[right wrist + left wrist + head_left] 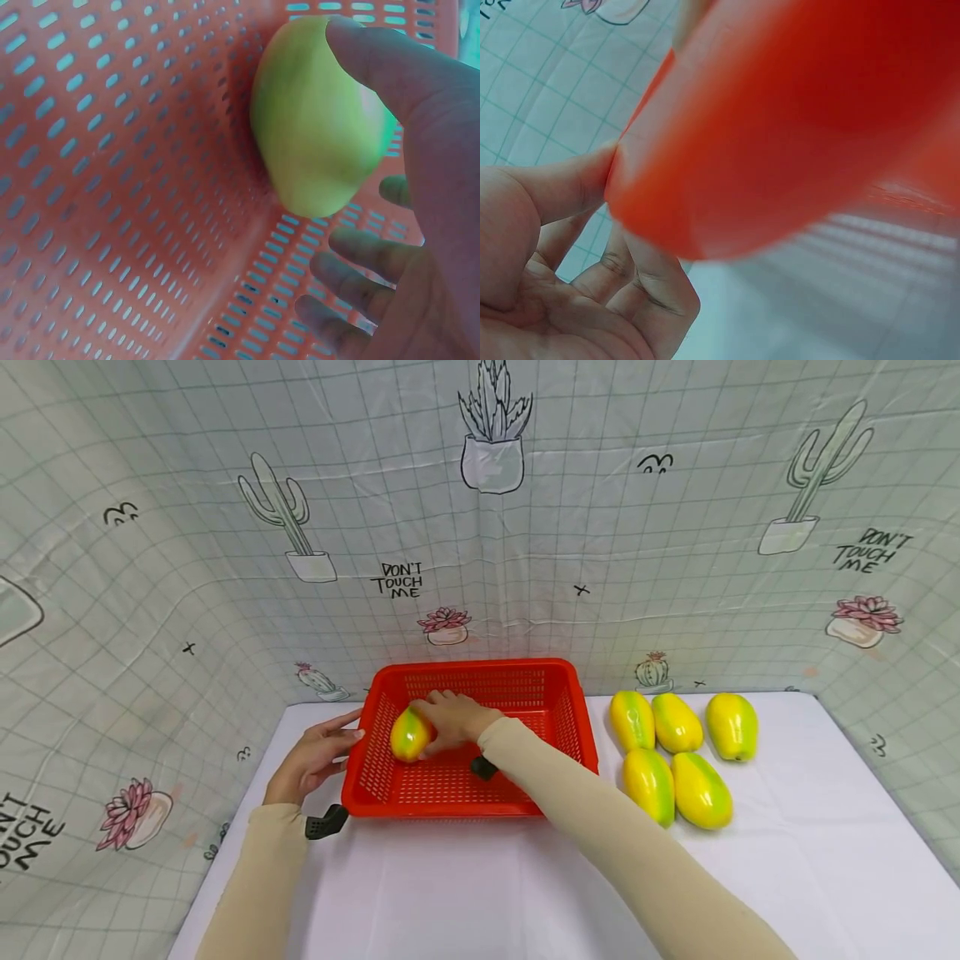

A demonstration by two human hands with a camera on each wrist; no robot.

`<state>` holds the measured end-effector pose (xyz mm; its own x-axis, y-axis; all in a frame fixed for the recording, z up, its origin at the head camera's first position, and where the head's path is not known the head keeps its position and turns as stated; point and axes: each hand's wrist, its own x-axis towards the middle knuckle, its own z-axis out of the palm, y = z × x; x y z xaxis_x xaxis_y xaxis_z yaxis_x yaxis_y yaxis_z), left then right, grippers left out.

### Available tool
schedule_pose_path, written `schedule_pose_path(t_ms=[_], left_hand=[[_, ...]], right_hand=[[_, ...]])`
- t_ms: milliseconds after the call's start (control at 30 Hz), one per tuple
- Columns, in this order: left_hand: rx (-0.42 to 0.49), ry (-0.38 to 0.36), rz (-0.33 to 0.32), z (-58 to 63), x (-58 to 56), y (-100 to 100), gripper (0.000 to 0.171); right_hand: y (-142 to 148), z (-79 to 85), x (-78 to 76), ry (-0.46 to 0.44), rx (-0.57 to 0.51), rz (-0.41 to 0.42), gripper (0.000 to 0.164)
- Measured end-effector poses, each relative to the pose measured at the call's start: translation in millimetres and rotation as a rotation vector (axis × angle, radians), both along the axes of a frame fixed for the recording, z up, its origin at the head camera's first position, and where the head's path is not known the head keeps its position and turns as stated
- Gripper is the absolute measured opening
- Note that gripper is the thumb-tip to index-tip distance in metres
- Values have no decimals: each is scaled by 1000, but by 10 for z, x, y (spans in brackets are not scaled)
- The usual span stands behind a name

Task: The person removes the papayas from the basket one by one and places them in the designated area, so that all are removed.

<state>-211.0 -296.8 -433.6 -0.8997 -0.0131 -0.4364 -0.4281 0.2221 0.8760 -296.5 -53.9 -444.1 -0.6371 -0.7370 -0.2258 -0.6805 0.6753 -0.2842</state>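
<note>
A red plastic basket (468,810) with slotted walls stands on the white table. Inside it, against the left end, lies a yellow-green papaya (409,737). My right hand (453,720) reaches into the basket beside this fruit. In the right wrist view the thumb (367,56) touches the papaya's upper side, while the other fingers (360,255) spread loosely, apart from it, over the slotted floor. My left hand (315,758) holds the basket's left rim, with the thumb (577,176) on the edge and fingers bent beneath.
Several more papayas (677,724) lie grouped on the table to the right of the basket. A cloth (540,560) printed with cacti and a grid hangs behind and along both sides. The white tabletop (442,893) extends in front of the basket.
</note>
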Motion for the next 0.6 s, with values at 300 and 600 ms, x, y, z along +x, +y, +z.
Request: schedule_pose_path(t_ms=[300,600], left_hand=[[0,2,3,-26,0,9,63],[8,5,4,-23,13,4,63]], right_hand=[[-110,-19,0,-42,8,-14,81],[-168,-64,10,-69,-5,10,79]])
